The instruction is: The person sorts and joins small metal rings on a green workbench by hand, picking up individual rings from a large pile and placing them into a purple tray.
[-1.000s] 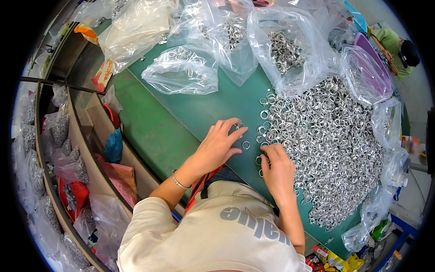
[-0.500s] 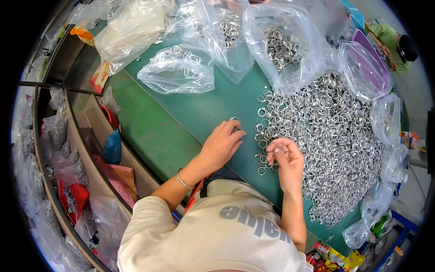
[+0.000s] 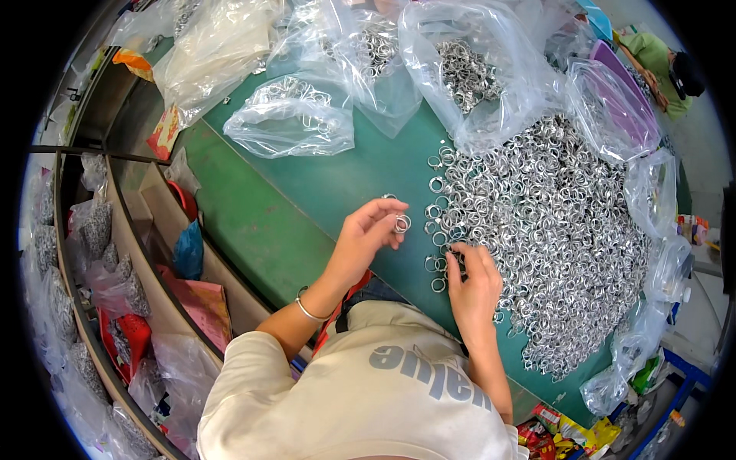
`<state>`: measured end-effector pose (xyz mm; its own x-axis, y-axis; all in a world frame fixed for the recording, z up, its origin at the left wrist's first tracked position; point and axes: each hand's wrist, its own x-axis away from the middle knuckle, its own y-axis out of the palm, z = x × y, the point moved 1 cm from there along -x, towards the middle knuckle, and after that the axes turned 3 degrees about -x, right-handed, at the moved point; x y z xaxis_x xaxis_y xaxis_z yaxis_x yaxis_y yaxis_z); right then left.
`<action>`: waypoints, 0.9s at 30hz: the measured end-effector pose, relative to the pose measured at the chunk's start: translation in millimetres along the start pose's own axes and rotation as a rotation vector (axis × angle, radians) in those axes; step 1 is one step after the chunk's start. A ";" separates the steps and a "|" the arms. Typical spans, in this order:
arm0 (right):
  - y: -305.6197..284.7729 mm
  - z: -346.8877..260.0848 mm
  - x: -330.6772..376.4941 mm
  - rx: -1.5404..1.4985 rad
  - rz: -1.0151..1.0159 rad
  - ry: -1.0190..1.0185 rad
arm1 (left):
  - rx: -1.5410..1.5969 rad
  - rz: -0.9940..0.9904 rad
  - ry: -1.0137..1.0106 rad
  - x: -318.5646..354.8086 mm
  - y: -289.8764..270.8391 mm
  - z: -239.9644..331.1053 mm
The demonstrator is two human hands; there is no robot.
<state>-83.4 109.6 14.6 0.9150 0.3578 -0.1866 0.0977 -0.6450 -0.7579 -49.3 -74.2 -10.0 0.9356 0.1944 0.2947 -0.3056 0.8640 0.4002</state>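
My left hand (image 3: 370, 230) is raised over the green tabletop with its fingers curled. A silver metal ring (image 3: 402, 224) is held at its thumb, and part of another shows by the index fingertip. At the left edge of a large heap of silver metal rings (image 3: 560, 245), my right hand (image 3: 475, 287) reaches down with palm low. Its thumb and fingertips close around a ring there, which the fingers partly hide. Several loose rings (image 3: 436, 184) lie along this edge, between my two hands.
Clear plastic bags, one with rings (image 3: 468, 77), line the far side of the green table (image 3: 253, 192). A purple tray (image 3: 625, 100) stands far right, near a person in green (image 3: 661, 69). Shelves with bagged parts (image 3: 96, 226) run along the left.
My left hand has turned and lifted slightly, bringing a held ring into clear view. My right hand has turned over and moved down and left onto the heap's edge.
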 end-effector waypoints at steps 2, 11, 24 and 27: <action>5.4 -4.4 -8.8 0.032 0.011 -0.079 | 0.471 -0.137 -0.148 2.0 -2.9 -1.7; -8.5 -32.6 -8.7 -0.365 -0.272 0.001 | 0.358 -0.186 -0.575 19.9 16.0 -13.5; 14.0 -7.0 -39.8 0.154 -0.155 -0.283 | -0.704 0.018 0.351 -6.1 12.9 -13.2; 15.3 12.1 -35.4 0.271 -0.041 -0.300 | -0.757 0.022 0.298 -7.0 17.9 -4.8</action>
<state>-119.1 95.3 2.1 0.7535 0.5866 -0.2970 -0.0123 -0.4390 -0.8984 -60.4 -57.8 -9.1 0.9710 0.2387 0.0094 -0.2224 0.9177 -0.3292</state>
